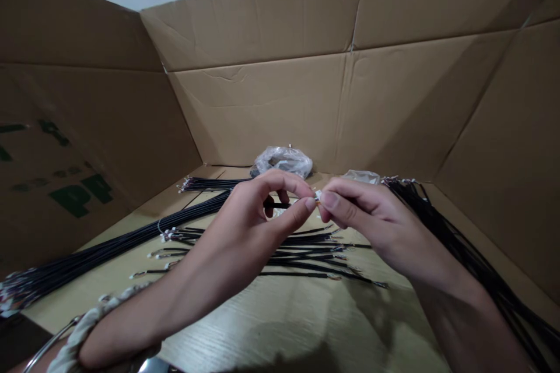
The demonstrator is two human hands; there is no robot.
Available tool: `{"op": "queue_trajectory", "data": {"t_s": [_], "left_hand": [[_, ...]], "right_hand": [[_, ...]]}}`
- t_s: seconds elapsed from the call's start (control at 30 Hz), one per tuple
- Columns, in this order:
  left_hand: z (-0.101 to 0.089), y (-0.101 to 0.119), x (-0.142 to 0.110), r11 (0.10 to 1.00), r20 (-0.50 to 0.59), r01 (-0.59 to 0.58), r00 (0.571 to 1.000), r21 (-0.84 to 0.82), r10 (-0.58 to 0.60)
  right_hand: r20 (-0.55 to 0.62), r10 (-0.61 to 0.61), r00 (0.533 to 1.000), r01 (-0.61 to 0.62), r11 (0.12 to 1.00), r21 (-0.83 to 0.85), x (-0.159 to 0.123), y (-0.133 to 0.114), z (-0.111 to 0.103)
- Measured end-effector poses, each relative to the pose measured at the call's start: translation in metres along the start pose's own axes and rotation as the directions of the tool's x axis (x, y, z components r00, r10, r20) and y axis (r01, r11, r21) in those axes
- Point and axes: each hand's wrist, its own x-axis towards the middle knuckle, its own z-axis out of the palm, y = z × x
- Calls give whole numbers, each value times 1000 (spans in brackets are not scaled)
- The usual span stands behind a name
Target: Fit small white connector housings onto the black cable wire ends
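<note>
My left hand [275, 198] pinches the wire end of a black cable [280, 205] between thumb and forefinger. The cable's sheath runs back under my curled fingers. Opposite it, my right hand [363, 207] closes thumb and forefinger on a small white connector [318, 194]. The fingertips of both hands nearly meet there, with a bit of orange wire showing at the connector. How far the wires sit in the connector is hidden by my fingers. Below the hands, several loose short black cables [306, 256] lie across the table, with white connectors at their left ends.
A tied bundle of black cables [131, 243] lies at the left, and another bundle [219, 183] behind it. More cables [464, 250] run along the right. A clear plastic bag [284, 160] stands at the back, with a smaller bag [361, 176] nearby. Cardboard walls [262, 105] surround the table [245, 326].
</note>
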Motion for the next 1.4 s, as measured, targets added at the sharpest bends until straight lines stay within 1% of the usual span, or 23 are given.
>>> {"op": "queue_trajectory", "data": {"t_s": [0.13, 0.2, 0.3, 0.43, 0.53, 0.7, 0.83, 0.87, 0.9, 0.97, 1.1, 1.17, 1.3, 1.4], "left_hand": [[-1, 1, -1, 997, -7, -74, 997, -3, 74], [-1, 2, 0, 995, -29, -94, 995, -19, 94], [-1, 4, 1, 992, -28, -120, 992, -24, 119], [-2, 4, 1, 988, -31, -156, 987, 14, 157], [-2, 3, -2, 973, -40, -218, 974, 77, 221], [0, 0, -8, 903, -24, -344, 932, 256, 362], [4, -1, -11, 792, -55, -434, 863, 429, 503], [4, -1, -11, 773, -67, -444, 848, 452, 526], [5, 0, -11, 768, -74, -445, 843, 460, 533], [4, 1, -11, 795, -85, -427, 858, 431, 507], [0, 4, -12, 903, -118, -333, 919, 272, 375], [-3, 6, -12, 938, -119, -289, 942, 191, 314], [-6, 8, -9, 976, -61, -212, 975, 55, 215], [-9, 8, -7, 991, -11, -133, 991, -14, 133]], "right_hand": [[3, -13, 1000, 13, 1000, 3, -1, 0, 0], [7, -2, 1000, 2, 1000, -6, -1, 0, 0], [8, 10, 1000, -10, 1000, -27, -2, 0, 0], [5, -10, 1000, 10, 997, -83, -2, -4, 1], [20, -45, 999, 47, 992, -117, -2, -6, 3], [23, -93, 995, 96, 977, -191, -2, -7, 7], [11, -93, 996, 93, 977, -191, -3, -7, 5], [8, -83, 997, 83, 981, -175, -3, -7, 4], [5, -74, 997, 74, 985, -157, -3, -7, 2], [-9, -70, 998, 68, 989, -132, -4, -8, 0], [-11, -86, 996, 84, 990, -116, -4, -7, -1], [-1, -89, 996, 89, 992, -92, -4, -7, 0], [17, -108, 994, 109, 993, -43, -3, -6, 1], [33, -108, 994, 108, 994, -22, -4, -6, 1]]}}
